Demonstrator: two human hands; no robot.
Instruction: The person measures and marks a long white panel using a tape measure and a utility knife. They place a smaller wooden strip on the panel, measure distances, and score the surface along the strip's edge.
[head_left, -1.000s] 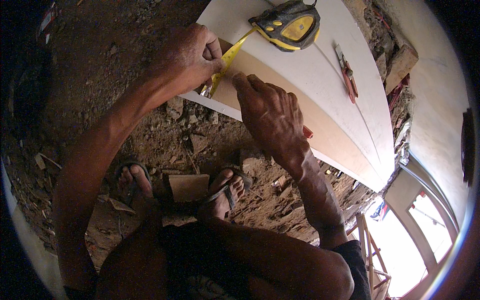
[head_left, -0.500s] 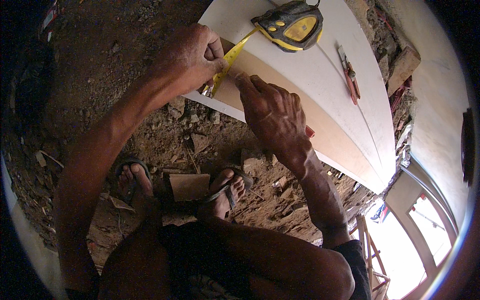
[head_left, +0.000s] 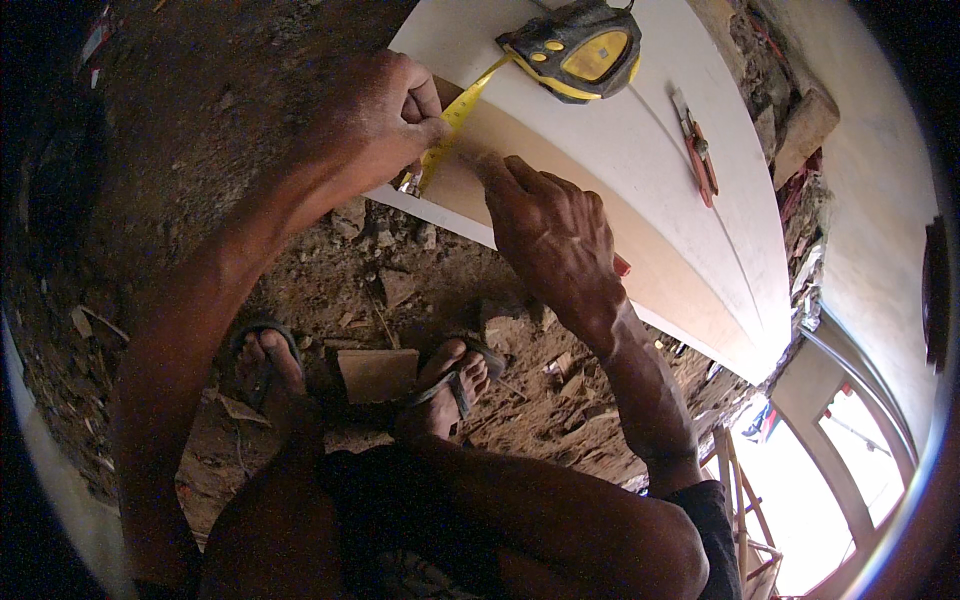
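Observation:
My left hand (head_left: 385,115) is closed in a pinch on the yellow blade of a tape measure, near its hooked end at the board's near edge. The blade (head_left: 462,106) runs up to the black and yellow tape measure case (head_left: 575,50), which lies on a long white board (head_left: 690,250). My right hand (head_left: 550,222) is curled over the board's tan strip (head_left: 640,245), its fingertips close to the blade. A red end (head_left: 622,266) pokes out beside that hand; the rest is hidden under it. Farther right on the board lies a red-handled cutter (head_left: 695,150).
Dirt and rubble (head_left: 540,370) cover the ground around my sandalled feet (head_left: 450,390). A loose flat piece (head_left: 377,374) lies between them. A pale wall (head_left: 880,150) rises at the right, with a brick-like block (head_left: 806,135) by its foot. Wooden poles (head_left: 740,500) stand near a bright opening.

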